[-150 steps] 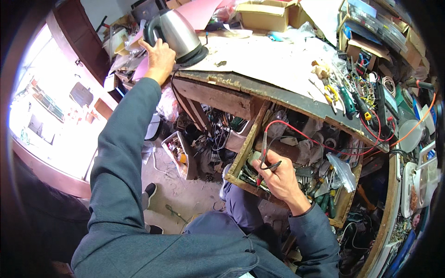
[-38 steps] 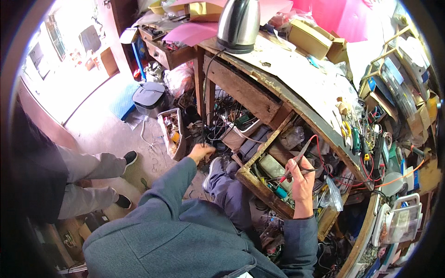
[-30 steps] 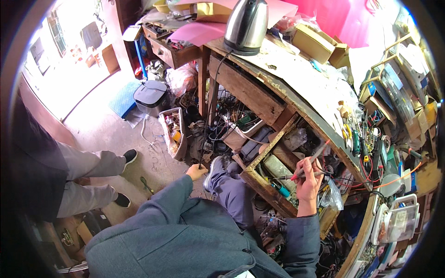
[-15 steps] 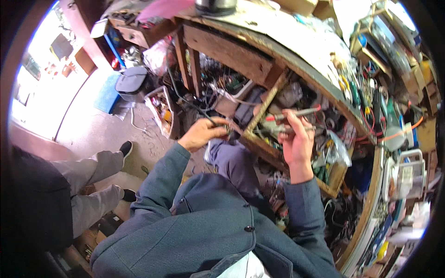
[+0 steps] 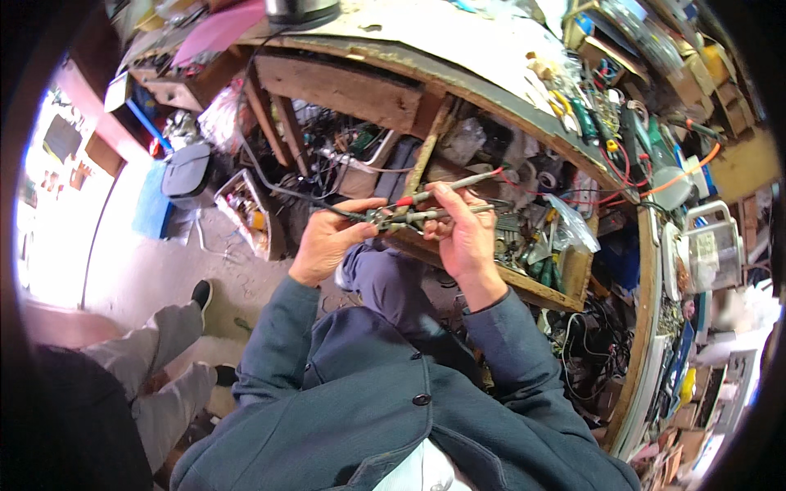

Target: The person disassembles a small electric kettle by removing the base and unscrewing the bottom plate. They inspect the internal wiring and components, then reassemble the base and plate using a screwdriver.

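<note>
A cluttered worktop is being seen above an open drawer, a steel kettle being cropped by the upper edge. A dark cord is being pinched near its end by the left hand. A red-collared probe and a darker probe are being gripped by the curled right hand, tips being held at the cord's end; contact cannot be told.

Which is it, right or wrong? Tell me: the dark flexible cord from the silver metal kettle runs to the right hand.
Wrong hand: the head view shows the dark flexible cord from the silver metal kettle running to the person's left hand.
</note>
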The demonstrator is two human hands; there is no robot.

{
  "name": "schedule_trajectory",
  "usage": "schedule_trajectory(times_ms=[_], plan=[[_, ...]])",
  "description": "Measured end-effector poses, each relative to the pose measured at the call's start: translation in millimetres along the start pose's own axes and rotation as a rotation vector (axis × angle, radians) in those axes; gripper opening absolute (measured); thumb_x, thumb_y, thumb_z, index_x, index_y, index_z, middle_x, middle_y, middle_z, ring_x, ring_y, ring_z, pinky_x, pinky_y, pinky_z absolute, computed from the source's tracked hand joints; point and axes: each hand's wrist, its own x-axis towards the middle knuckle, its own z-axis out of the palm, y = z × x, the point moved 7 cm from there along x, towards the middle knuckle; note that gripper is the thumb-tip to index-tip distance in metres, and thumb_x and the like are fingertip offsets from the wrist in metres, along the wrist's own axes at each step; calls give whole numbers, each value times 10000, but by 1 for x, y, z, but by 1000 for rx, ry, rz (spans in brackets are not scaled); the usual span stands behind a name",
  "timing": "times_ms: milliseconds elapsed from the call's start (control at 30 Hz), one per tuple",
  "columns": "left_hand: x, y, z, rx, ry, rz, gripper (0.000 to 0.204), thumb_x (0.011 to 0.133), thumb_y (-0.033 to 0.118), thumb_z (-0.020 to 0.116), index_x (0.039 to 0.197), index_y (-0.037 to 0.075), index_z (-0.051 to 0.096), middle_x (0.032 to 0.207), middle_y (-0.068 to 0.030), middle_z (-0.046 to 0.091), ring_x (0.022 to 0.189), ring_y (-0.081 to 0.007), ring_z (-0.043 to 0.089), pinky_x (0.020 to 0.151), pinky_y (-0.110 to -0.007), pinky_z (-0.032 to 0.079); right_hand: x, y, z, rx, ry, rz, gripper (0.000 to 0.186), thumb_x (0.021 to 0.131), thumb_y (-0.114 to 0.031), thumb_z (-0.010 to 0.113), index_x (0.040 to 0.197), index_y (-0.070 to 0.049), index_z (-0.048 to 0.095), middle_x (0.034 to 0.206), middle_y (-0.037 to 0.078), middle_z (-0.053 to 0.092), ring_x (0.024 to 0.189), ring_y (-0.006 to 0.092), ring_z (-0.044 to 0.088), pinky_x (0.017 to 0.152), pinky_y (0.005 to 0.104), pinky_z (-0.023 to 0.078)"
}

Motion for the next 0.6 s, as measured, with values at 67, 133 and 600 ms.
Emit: schedule_trajectory(times_ms=[67, 133, 600], plan=[[-2, -2, -3, -9, 38, 13, 457, 926, -33, 670, 1376, -61, 591, 1232, -106, 702, 1087, -160, 658, 989, -287, 513, 5, 1, -2, 14, -15, -11, 162, 965, -162, 725, 1010, -9, 700, 851, 110, 729, 572, 138, 642, 470, 254, 510], [-4, -3, -4, -27, 48, 26, 454, 926, -29, 676, 1371, -61, 593, 1227, -107, 703, 1086, -166, 662, 992, -289, 517, 3, 3, 2, -5, -31, 14, 164, 966, -166, 726, 1006, -9, 698, 863, 109, 730, 570, 129, 642, 473, 250, 511], [8, -14, -7, 17, 134, 195, 343, 957, 93, 703, 1269, -29, 630, 1196, -122, 686, 1028, -205, 686, 884, -377, 602, 8, 17, -8, 172, 9, 29, 167, 962, -214, 730, 901, -61, 700, 812, 81, 750, 550, 106, 660, 487, 243, 545]])
